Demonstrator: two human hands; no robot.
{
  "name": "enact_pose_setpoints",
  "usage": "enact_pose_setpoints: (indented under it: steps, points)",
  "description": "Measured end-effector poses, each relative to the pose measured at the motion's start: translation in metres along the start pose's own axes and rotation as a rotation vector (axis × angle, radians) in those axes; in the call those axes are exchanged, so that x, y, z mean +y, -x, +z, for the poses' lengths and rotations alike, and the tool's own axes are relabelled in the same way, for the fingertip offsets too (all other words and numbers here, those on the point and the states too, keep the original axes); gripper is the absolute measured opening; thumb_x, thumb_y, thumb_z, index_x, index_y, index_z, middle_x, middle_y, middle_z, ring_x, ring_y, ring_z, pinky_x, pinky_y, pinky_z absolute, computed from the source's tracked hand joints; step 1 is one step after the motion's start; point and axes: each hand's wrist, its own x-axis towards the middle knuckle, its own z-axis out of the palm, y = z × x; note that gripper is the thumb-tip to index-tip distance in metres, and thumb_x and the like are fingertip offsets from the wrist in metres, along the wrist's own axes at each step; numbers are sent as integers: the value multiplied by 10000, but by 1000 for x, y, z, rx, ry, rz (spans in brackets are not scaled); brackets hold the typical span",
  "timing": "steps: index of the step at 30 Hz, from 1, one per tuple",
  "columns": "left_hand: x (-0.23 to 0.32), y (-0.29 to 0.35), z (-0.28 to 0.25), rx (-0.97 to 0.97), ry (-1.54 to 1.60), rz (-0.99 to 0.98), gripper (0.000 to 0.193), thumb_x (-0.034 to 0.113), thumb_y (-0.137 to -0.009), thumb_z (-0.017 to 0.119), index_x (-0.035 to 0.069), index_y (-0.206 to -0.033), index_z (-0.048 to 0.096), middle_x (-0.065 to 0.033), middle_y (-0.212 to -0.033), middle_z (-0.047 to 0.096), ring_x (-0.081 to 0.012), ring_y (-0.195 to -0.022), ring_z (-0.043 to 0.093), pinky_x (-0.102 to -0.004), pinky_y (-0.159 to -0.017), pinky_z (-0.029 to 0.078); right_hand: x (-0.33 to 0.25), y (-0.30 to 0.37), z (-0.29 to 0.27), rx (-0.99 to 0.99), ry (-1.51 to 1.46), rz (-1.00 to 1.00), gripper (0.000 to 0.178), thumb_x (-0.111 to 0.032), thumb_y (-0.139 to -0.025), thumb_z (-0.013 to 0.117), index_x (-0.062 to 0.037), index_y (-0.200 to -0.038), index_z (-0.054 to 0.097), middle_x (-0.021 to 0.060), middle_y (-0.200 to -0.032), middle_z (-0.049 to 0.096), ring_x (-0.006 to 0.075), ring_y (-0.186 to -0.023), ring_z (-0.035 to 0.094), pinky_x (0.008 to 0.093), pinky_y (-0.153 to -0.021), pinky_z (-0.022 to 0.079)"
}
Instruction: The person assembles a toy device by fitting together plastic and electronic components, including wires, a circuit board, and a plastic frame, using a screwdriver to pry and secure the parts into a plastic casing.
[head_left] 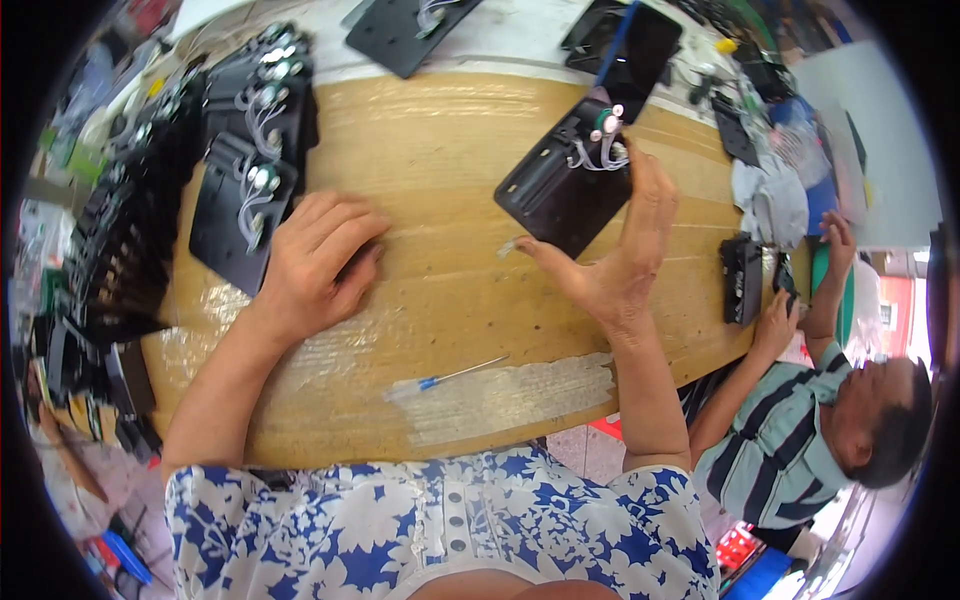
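Observation:
A black plastic panel (565, 200) with white wires and a small round green-and-white part lies tilted across the right middle of the table. My right hand (625, 250) spans its near corner, thumb at the near left edge and fingers along the right edge, gripping it. My left hand (325, 260) is curled over the tabletop at the left, its fingers bent toward the thumb. Something dark shows under those fingers, perhaps only shadow. Just beyond the left hand lies another wired black panel (225, 220), close to its knuckles.
More wired panels (270, 90) stand in overlapping rows at the left. A screwdriver (440, 380) with a blue collar lies near the front edge. Dark panels (640, 50) sit at the back right. At the right, a co-worker in a striped shirt (780, 430) handles black parts (742, 280).

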Motion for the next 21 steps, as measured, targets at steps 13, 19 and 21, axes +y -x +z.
enact_pose_setpoints:
  steps: [13,19,21]
  points:
    - [6,-4,2,8,25,-15,293,-72,-713,710,-19,-995,648,-172,-962,671,-366,-916,652,-426,-784,520,165,-53,-52,-28,308,728,974,-588,-672,855,49,-1340,545,180,-1167,675,248,-1077,662,358,-896,522]
    - [8,-5,1,18,25,-2,297,-71,-705,711,-18,-989,645,-170,-959,670,-363,-910,653,-427,-781,519,249,-104,-93,-252,905,959,1124,-780,-634,734,35,-1379,521,251,-1359,589,389,-1252,573,542,-968,455]
    - [7,-3,-1,13,21,-5,301,-68,-700,713,-16,-989,645,-168,-955,668,-359,-906,654,-428,-781,520,270,-107,-86,-277,894,1020,1117,-771,-644,730,33,-1388,512,242,-1362,590,392,-1259,565,559,-966,443]
